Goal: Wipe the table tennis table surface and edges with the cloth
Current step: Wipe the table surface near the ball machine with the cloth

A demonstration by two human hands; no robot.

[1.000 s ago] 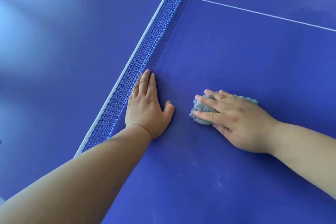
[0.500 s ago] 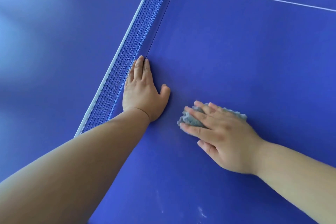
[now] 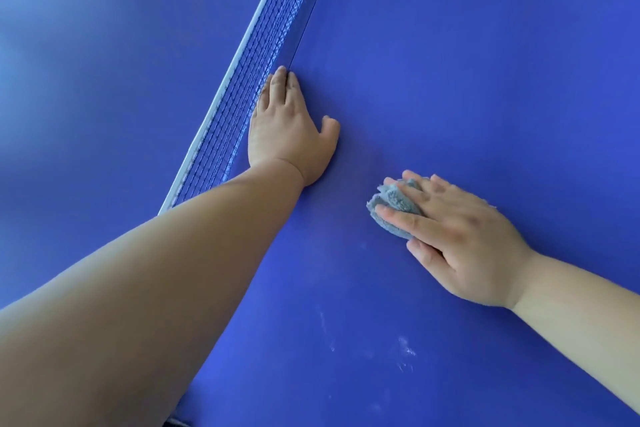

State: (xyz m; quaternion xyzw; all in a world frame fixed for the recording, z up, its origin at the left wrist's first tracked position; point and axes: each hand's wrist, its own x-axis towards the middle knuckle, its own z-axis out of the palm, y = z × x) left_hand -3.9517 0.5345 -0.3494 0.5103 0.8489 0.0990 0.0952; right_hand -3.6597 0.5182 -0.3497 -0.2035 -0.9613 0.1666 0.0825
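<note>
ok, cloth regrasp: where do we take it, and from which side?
Take the cloth at its bunched end, which sticks out past the right hand's fingertips toward the net. Probably come from above: it's a raised wad lying on the table, so a pinch across the lump should catch it. The rest is mostly hidden under the hand.

Most of the grey cloth [image 3: 394,199] lies under the right hand [image 3: 460,243]. The net [image 3: 266,55], cut off at the top, screens part of the left hand [image 3: 287,139].
</note>
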